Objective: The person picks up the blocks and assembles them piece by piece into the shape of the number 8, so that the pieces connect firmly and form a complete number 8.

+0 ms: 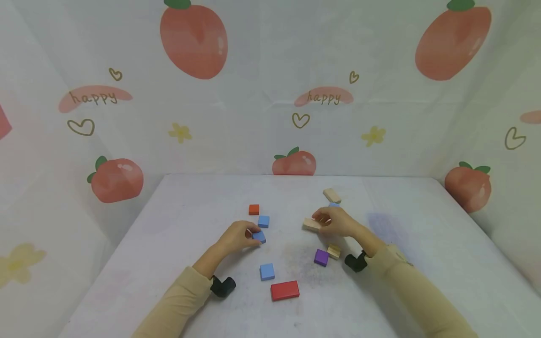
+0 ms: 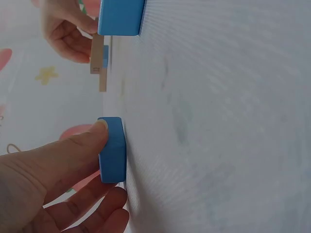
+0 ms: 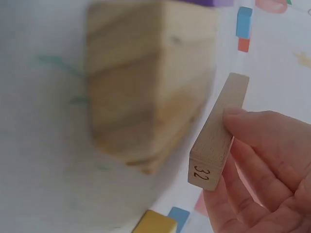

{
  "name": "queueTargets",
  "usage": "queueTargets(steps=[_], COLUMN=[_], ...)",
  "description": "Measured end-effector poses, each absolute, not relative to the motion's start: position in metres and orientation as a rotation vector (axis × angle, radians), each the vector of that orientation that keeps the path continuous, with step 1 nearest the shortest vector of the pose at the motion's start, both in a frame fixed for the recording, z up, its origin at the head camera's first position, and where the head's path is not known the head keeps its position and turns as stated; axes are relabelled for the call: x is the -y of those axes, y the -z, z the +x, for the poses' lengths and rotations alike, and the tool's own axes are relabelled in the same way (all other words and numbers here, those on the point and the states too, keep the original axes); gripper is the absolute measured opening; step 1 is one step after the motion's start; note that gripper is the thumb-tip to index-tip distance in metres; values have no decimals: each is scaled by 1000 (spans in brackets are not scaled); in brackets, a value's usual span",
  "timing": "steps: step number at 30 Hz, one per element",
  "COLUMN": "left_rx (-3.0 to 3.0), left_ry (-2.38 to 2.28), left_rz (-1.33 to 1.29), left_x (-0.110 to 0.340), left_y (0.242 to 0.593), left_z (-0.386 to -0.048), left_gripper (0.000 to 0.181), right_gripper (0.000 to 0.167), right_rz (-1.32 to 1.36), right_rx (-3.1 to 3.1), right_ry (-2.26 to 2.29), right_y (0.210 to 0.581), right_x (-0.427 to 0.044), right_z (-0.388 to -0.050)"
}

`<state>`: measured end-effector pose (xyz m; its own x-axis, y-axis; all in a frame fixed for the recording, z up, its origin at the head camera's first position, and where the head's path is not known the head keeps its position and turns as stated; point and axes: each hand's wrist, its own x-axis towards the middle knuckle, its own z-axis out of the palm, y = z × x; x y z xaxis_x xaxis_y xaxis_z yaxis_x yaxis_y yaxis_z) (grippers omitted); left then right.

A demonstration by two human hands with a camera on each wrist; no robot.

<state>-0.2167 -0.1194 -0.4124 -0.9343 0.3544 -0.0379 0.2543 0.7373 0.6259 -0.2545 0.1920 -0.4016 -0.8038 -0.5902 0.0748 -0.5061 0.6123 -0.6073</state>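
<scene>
My left hand [image 1: 240, 236] pinches a blue block [image 1: 259, 237] between thumb and fingers, low over the table; the left wrist view shows the thumb on top of this blue block [image 2: 112, 155]. Another blue block [image 1: 264, 221] lies just beyond it, with an orange-red block [image 1: 254, 209] behind. Over on the right, my right hand [image 1: 338, 221] grips a pale wooden block [image 1: 311, 225] by its side. In the right wrist view the number 32 is marked on the end of this wooden block [image 3: 214, 133].
A wooden block [image 1: 332, 195] and a partly hidden blue block [image 1: 334, 205] lie beyond the right hand. Nearer are a purple block [image 1: 321, 257] touching or close to a grained wood block [image 1: 334, 251], a blue block [image 1: 267, 272] and a red block [image 1: 285, 290].
</scene>
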Motion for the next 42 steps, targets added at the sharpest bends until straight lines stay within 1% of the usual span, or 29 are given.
queueTargets(steps=[9,17,26,42], left_rx=[-2790,-2787,-2790,-2782], left_ry=[-948,-957,-960,-965], left_rz=[511,464,433,469], left_x=[119,118,117,118], left_y=[411,410,412,413], left_z=[-218,-218,-218,-218], left_gripper=[32,31,31,32], right_gripper=[30,29,29,29], right_rz=[-912,-950,-956,-910], right_rx=[-2589,-2549,-2528,-2507], right_ry=[955,891,831,797], right_y=[395,386,390,392], right_x=[-182,-169,-159,-152], right_z=[-267,-274,-284,-286])
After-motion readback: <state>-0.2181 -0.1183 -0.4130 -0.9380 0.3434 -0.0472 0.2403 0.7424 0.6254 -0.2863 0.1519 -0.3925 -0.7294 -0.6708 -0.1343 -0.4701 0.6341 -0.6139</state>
